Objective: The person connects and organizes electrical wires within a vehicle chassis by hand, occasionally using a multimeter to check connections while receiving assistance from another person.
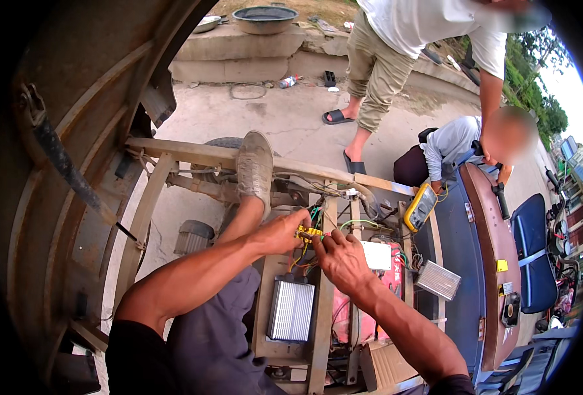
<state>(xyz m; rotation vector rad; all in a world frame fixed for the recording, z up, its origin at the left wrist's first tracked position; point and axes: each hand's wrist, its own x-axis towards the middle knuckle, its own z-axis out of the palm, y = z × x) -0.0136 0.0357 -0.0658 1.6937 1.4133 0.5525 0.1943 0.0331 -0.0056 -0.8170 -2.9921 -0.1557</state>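
Over the middle of a metal vehicle frame (322,316), my two hands meet at a small yellow block (312,233) with wires running to it. My left hand (283,232) pinches its left end. The fingers of my right hand (344,258) are closed at its right end. Orange and yellow wires (298,263) hang below the block, toward a silver finned box (291,309) in a tray. Green wire (359,222) curves past on the right. What exactly lies under the fingertips is too small to tell.
A yellow multimeter (421,207) leans at the frame's right, beside a crouching person (453,148). Another person (387,52) stands behind. A second silver box (438,280), a white box (376,255) and a cardboard piece (387,365) lie near my right arm. A raised rusty panel (74,164) fills the left.
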